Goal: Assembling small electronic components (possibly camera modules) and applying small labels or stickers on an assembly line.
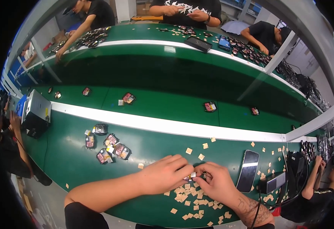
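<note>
My left hand (167, 173) and my right hand (215, 180) meet over the green bench, fingers closed on one small electronic part (190, 176). Only a white piece and a dark bit of it show between the fingertips; the rest is hidden. The left fingers curl over it from above, while the right thumb and forefinger pinch its right side. Just below lie many small tan square pads (189, 196), loosely scattered. To the left of my left hand sits a group of black-cased circuit modules (122, 151) with small silver-white pieces attached.
A phone (248, 171) and a dark box-shaped device (272, 183) with a cable lie to the right. Beyond the white rail (167, 126), a green conveyor belt (155, 108) carries several modules. A grey metal box (38, 110) stands far left. Other people work around the line.
</note>
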Available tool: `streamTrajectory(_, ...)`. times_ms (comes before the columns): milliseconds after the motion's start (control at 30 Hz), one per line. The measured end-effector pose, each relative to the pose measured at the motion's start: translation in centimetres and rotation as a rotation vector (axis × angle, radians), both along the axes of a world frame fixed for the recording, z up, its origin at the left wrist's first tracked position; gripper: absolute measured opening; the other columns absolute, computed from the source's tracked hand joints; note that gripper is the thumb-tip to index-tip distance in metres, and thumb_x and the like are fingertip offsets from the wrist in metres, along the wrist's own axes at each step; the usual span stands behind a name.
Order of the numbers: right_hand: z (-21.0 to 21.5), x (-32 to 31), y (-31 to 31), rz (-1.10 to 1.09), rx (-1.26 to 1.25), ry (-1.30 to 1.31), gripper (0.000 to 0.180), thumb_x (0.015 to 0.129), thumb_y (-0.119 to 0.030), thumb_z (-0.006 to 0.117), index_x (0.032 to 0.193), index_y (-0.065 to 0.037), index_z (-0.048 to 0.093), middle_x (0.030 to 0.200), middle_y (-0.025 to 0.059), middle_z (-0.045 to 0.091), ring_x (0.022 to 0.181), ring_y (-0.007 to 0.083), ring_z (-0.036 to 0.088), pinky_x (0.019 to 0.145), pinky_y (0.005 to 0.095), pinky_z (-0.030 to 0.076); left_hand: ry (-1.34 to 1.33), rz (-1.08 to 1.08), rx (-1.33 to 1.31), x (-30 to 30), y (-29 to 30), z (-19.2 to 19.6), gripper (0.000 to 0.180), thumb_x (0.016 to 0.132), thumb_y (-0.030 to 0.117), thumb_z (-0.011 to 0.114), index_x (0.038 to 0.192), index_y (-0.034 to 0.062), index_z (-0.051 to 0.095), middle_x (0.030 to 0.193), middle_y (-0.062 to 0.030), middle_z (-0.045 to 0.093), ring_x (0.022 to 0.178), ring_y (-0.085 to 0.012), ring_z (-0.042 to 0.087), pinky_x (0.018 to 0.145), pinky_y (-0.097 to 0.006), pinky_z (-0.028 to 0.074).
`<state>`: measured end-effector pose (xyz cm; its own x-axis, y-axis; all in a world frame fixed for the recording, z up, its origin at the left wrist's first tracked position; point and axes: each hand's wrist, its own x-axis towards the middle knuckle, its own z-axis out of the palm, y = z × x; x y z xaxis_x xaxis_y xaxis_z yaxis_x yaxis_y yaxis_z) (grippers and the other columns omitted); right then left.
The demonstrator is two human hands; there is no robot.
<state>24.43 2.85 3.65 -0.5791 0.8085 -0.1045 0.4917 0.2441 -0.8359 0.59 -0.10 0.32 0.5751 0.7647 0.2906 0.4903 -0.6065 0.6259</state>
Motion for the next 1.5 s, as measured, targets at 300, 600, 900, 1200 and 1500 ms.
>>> streamTrajectory(300,0.3,-0.7,-0.3,-0.006,0.123,-0.043,0.011,0.09,-0.002,0.079,0.099,0.0,0.072,0.087,0.011,0.069,0.061,0.023,0.063,0.058,0.0349,0.049,-0.024,-0.005,-0.016,0.1,0.0,0.4,0.035,0.089,0.012,0.079,0.111,0.0057,0.053,0.104,-0.0143,0.057,0.101,-0.0373,0.06,0.088,-0.047,0.053)
streamTrajectory(600,-1.1,-1.0,0.2,0.007,0.185,-0.051,0.014,0.088,-0.002,0.077,0.101,-0.001,0.071,0.087,0.0114,0.068,0.069,0.0309,0.067,0.064,0.0386,0.053,-0.024,-0.004,-0.004,0.0,0.0,0.6,0.035,0.088,0.011,0.079,0.11,0.0044,0.053,0.103,-0.015,0.057,0.099,-0.0379,0.06,0.087,-0.047,0.054)
streamTrajectory(900,-0.7,0.1,0.6,-0.019,-0.204,0.252,0.013,0.098,0.002,0.073,0.111,0.003,0.071,0.084,-0.0027,0.06,0.071,0.0,0.046,0.058,0.0209,0.037,-0.098,0.113,0.016,0.5,-0.4,1.8,0.042,0.088,0.014,0.083,0.122,0.0044,0.06,0.112,-0.0138,0.064,0.105,-0.0348,0.066,0.084,-0.043,0.059)
streamTrajectory(1200,-2.0,0.7,0.9,-0.2,0.266,0.341,0.027,0.095,-0.003,0.076,0.121,-0.002,0.069,0.096,0.007,0.071,0.075,0.015,0.066,0.066,0.0292,0.051,-0.205,0.502,-0.294,1.2,5.7,2.6,0.023,0.097,0.008,0.072,0.115,0.0049,0.059,0.073,-0.0122,0.067,0.064,-0.0201,0.067,0.061,-0.038,0.051)
streamTrajectory(1500,-2.2,1.6,1.3,-0.039,0.41,0.129,0.009,0.105,-0.018,0.064,0.109,-0.01,0.066,0.096,0.0105,0.069,0.077,0.0381,0.07,0.069,0.0472,0.057,0.455,0.646,0.134,-7.7,14.3,2.2,0.039,0.091,0.025,0.079,0.127,0.0118,0.07,0.124,-0.0216,0.062,0.119,-0.0428,0.058,0.102,-0.05,0.052)
